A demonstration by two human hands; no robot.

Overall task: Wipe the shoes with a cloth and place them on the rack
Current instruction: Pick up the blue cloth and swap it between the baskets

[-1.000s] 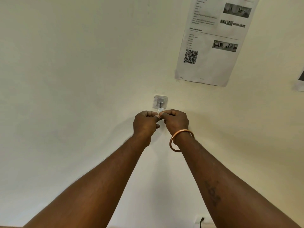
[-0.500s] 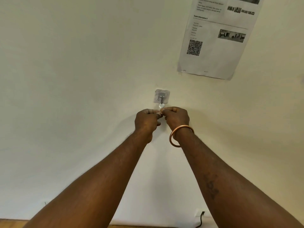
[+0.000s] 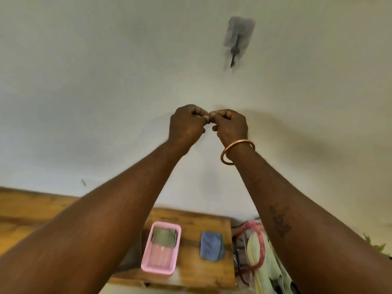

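Fingers [image 3: 200,114] of both hands are curled in, and the fingertips of the left hand [image 3: 186,124] and the right hand [image 3: 231,126] are pressed together between the two fists. Whether anything is pinched there cannot be told.

Both hands are held up in front of a pale wall [image 3: 106,81]. Below them a wooden top [image 3: 201,272] is set against the wall. At its right end a pale green cloth [image 3: 267,266] is draped, with a red ring [image 3: 259,240] lying on it. A pink tray [image 3: 158,269] is placed on the top, and a green cloth [image 3: 164,236] is folded in its far end. A blue cloth [image 3: 211,246] is laid just right of the tray, apart from it. A blurred hook [image 3: 238,42] is fixed high on the wall. A copper bangle [image 3: 235,151] is worn on the right wrist.
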